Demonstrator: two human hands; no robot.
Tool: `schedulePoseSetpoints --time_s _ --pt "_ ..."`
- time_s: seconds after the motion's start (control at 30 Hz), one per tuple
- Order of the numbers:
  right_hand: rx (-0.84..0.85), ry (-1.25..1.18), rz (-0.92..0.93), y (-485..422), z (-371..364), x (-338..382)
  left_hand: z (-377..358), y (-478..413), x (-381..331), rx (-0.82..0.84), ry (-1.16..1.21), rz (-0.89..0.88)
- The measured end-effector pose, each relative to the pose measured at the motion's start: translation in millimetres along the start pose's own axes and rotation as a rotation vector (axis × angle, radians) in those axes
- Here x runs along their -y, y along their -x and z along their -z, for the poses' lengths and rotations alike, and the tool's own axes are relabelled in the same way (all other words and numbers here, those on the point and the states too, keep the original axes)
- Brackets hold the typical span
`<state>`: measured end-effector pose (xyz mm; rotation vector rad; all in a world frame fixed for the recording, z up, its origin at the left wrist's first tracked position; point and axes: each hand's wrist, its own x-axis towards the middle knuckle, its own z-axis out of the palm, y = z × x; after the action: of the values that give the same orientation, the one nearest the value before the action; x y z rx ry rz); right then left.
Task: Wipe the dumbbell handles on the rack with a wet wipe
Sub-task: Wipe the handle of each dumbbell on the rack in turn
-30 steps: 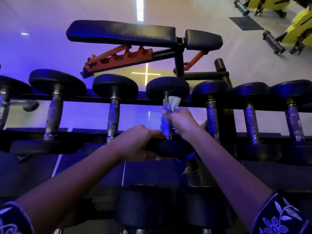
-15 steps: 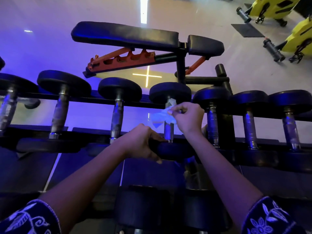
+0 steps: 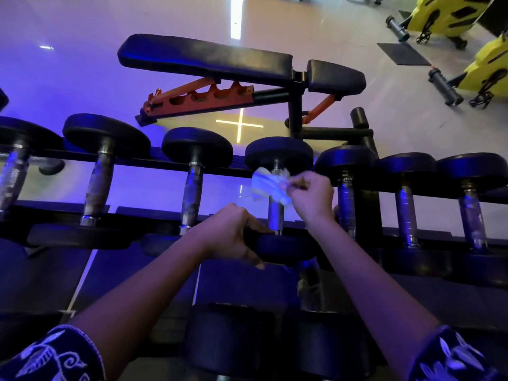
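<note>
Shifted since a second ago from wrapping the dumbbell handle (image 3: 275, 217) with the right hand (image 3: 312, 198) to pinching the wet wipe (image 3: 270, 187) at the fingertips, wipe bunched on the handle's far end just left of the pinch. Still gripping the near dumbbell head (image 3: 287, 247) with the left hand (image 3: 231, 235), below the pinch. Hard to make out the wipe's blurred folds.
</note>
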<state>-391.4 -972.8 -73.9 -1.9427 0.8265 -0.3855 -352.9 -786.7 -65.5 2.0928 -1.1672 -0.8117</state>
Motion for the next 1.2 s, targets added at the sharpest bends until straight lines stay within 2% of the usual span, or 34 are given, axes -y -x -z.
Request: schedulePoseSetpoints --time_s 0.1,0.17,0.3,0.37,0.43,0.5,0.57,0.7,0.83,0.9,0.97,1.03,1.1,1.2 --pt "0.141 0.051 -0.128 27 10 -21 0 -1 1 -0.002 -0.017 -0.003" --pt "0.154 -0.182 -0.258 27 10 -20 0 -1 1 0.001 -0.016 -0.001" --pt "0.172 -0.890 -0.622 -12 -12 8 0 -1 -1 0.013 -0.011 -0.003" --pt "0.309 -0.972 -0.697 -17 -19 7 0 -1 0 0.007 -0.012 -0.001" --pt "0.471 -0.965 -0.693 -7 -17 -5 -1 -1 1 0.004 -0.011 0.002" --pt "0.537 -0.864 -0.662 -1 -9 -15 -2 -2 2 -0.001 -0.012 0.001" --pt "0.517 -0.774 -0.619 -3 -4 -6 -1 -2 1 -0.001 -0.011 0.001" --pt "0.370 -0.792 -0.576 -21 -11 14 1 -1 -2 0.015 0.004 0.018" --pt "0.504 -0.490 -0.473 5 -5 -7 2 -1 -3 0.014 -0.007 0.022" --pt "0.551 -0.210 -0.341 16 9 -9 2 -1 -3 0.018 -0.018 0.020" --pt "0.421 0.040 -0.223 9 15 -2 2 -2 -3 0.021 -0.009 0.025" --pt "0.176 0.099 -0.173 -4 9 6 2 -2 -3 0.025 0.006 0.030" --pt "0.004 0.135 -0.125 -4 -5 18 2 -2 -4 0.029 0.002 0.030" --pt "-0.053 0.211 -0.054 15 -13 24 3 -1 -5 0.022 -0.010 0.033"
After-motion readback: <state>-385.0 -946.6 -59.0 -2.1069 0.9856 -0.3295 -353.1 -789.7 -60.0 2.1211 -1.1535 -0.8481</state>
